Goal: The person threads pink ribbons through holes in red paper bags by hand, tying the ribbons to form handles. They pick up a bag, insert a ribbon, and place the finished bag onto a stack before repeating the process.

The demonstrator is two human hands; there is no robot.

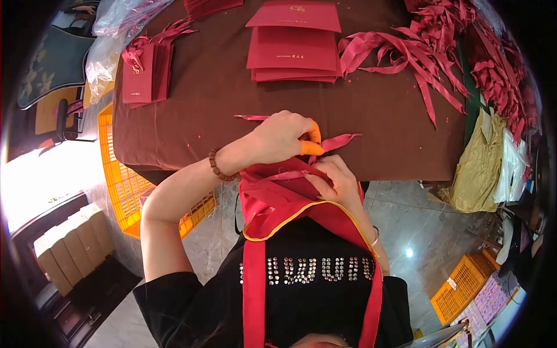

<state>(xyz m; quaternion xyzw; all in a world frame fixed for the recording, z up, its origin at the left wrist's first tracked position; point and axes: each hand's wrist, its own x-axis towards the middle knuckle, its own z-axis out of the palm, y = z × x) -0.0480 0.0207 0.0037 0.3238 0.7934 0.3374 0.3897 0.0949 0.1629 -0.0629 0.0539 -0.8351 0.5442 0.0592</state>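
My left hand, with orange finger covers on its fingertips and a bead bracelet at the wrist, pinches a red ribbon at the table's front edge. A ribbon end sticks out to the right of its fingers. Just below it, my right hand grips a strand of the ribbon between thumb and fingers. Beneath both hands, a dark red surface lies against my red apron with yellow trim; its outline is partly hidden. Another piece of ribbon shows on the table left of my left hand.
On the brown-covered table sit stacked red paper bags or folders, a ribboned bundle at left, and loose red ribbons at right. An orange crate stands left, another orange crate lower right. A tan sack hangs at the right.
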